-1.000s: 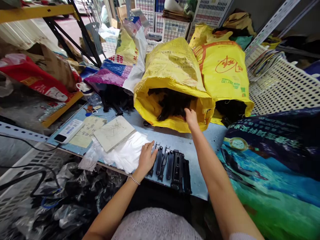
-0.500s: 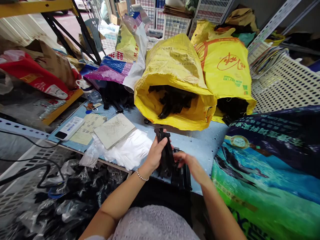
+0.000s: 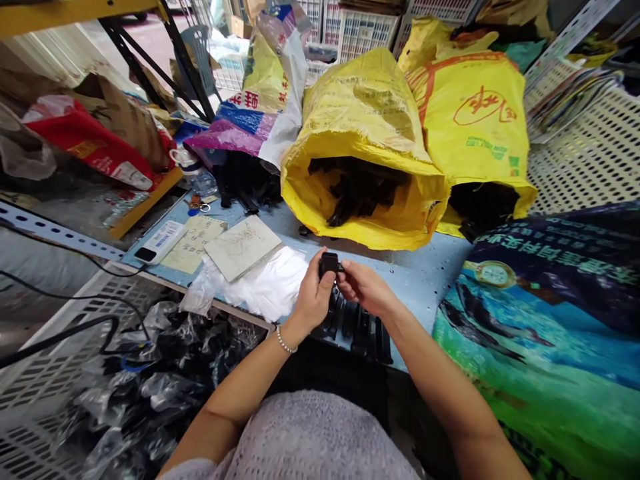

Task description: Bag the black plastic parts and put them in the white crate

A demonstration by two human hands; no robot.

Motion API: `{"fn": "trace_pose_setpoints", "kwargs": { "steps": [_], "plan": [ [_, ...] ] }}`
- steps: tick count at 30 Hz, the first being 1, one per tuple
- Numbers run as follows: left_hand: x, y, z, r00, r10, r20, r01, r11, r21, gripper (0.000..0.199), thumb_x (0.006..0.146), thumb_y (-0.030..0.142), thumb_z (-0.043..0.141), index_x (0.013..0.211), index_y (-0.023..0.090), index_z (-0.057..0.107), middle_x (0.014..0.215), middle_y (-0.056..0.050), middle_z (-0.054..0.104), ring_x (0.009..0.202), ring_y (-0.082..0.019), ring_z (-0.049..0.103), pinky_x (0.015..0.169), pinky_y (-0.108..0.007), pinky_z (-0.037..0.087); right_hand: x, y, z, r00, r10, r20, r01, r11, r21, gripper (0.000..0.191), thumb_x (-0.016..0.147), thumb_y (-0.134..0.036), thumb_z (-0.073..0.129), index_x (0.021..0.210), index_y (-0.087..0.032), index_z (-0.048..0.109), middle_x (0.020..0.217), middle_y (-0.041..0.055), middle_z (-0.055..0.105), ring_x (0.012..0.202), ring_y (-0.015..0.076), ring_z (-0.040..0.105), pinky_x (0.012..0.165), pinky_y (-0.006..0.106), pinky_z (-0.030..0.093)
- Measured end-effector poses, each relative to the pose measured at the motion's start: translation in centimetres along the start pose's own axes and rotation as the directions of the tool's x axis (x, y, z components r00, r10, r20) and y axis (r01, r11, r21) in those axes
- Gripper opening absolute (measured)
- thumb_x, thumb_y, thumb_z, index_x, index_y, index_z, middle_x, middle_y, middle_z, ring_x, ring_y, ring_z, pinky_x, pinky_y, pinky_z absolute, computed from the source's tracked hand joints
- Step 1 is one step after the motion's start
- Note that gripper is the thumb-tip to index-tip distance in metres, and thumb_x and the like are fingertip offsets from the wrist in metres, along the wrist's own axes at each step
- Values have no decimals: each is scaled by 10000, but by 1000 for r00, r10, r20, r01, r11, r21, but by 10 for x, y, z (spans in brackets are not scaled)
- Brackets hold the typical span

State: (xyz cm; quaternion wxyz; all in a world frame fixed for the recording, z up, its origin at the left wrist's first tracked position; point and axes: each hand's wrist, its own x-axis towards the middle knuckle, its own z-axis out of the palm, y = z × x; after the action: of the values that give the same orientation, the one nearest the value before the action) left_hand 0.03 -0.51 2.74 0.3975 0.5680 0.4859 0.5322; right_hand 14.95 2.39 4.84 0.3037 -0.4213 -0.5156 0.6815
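My left hand (image 3: pixel 314 293) is closed around a black plastic part (image 3: pixel 329 263), held up over the front edge of the blue table (image 3: pixel 407 270). From the right, my right hand (image 3: pixel 363 285) pinches a small dark piece at that part's side; whether the two are joined I cannot tell. Below both hands, several long black plastic parts (image 3: pixel 357 327) lie side by side at the table edge. Just beyond stands the open mouth of a yellow woven sack (image 3: pixel 367 233), with more black parts (image 3: pixel 360 197) inside.
White plastic bags (image 3: pixel 273 283) and a grey board (image 3: pixel 243 247) lie left of my hands, near a handwritten note (image 3: pixel 197 243) and a white device (image 3: pixel 161 243). A second yellow sack (image 3: pixel 480 133) and a blue-green sack (image 3: pixel 540 333) stand right. Bagged black parts (image 3: pixel 165 393) fill a crate lower left.
The long black part my left hand held upright is now turned end-on toward me. My right hand has risen from the parts at the table edge to the held part. The view has shifted slightly.
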Motion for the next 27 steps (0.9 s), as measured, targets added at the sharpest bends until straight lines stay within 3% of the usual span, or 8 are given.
{"fn": "trace_pose_setpoints", "kwargs": {
  "steps": [3, 8, 11, 14, 19, 22, 25, 27],
  "plan": [
    [9, 7, -7, 977, -213, -31, 205, 965, -165, 539, 935, 618, 390, 1246, 194, 506, 979, -64, 649, 819, -162, 664, 695, -266, 544, -22, 10, 2, 990, -123, 63, 139, 894, -426, 433, 967, -568, 368, 806, -204, 538, 695, 8, 557, 607, 141, 494, 560, 260, 393],
    [12, 19, -5, 929, -371, 20, 354, 867, -351, 537, 873, 686, 452, 1060, 195, 562, 702, 20, 581, 512, -97, 583, 423, -185, 423, -46, 48, 24, 920, -353, 172, 323, 431, -842, 369, 1007, -418, 321, 843, -187, 557, 820, 83, 616, 759, 198, 558, 687, 314, 422],
    [4, 9, -4, 923, -382, 52, 375, 859, -348, 538, 856, 694, 476, 1025, 190, 564, 711, 19, 588, 512, -99, 592, 432, -191, 438, -54, 63, 31, 942, -322, 95, 242, 455, -857, 441, 1032, -371, 229, 776, -200, 544, 692, 40, 576, 647, 170, 544, 635, 294, 423],
    [-3, -18, -8, 903, -429, 22, 414, 856, -311, 532, 823, 696, 529, 991, 193, 561, 704, 27, 583, 538, -108, 612, 457, -194, 459, -74, 75, 23, 941, -332, -72, 88, 443, -892, 401, 1030, -388, 277, 918, -199, 613, 862, 75, 640, 831, 208, 602, 770, 341, 468],
    [-7, -65, -1, 707, -707, 32, 635, 614, -469, 593, 784, 738, 534, 907, 159, 575, 634, -5, 612, 527, -147, 626, 474, -233, 471, -103, 105, -17, 872, -418, -256, -136, 296, -945, 626, 927, -516, 500, 1428, -147, 428, 1396, 206, 470, 1354, 375, 354, 1061, 551, 364],
    [-10, -71, 17, 631, -774, 52, 629, 471, -619, 639, 785, 767, 489, 846, 139, 588, 607, -35, 621, 559, -172, 650, 521, -258, 499, -104, 105, -37, 862, -434, -260, -125, 316, -941, 593, 933, -487, 495, 1415, -142, 464, 1383, 214, 481, 1362, 387, 342, 1074, 589, 345],
    [-20, -58, 34, 674, -739, 10, 552, 495, -671, 644, 781, 775, 485, 862, 145, 588, 639, -43, 637, 602, -178, 661, 547, -259, 506, -100, 91, -27, 823, -456, -338, -94, 478, -874, 539, 913, -489, 538, 1361, -189, 533, 1380, 192, 494, 1314, 378, 415, 1062, 584, 367],
    [-28, -46, 39, 719, -694, -42, 503, 560, -658, 650, 805, 782, 432, 934, 162, 582, 714, -49, 659, 659, -184, 671, 579, -270, 518, -95, 85, -6, 876, -345, -337, -17, 677, -736, 624, 884, -479, 596, 1432, -223, 442, 1382, 160, 518, 1237, 333, 518, 1010, 519, 449]
  ]
}}
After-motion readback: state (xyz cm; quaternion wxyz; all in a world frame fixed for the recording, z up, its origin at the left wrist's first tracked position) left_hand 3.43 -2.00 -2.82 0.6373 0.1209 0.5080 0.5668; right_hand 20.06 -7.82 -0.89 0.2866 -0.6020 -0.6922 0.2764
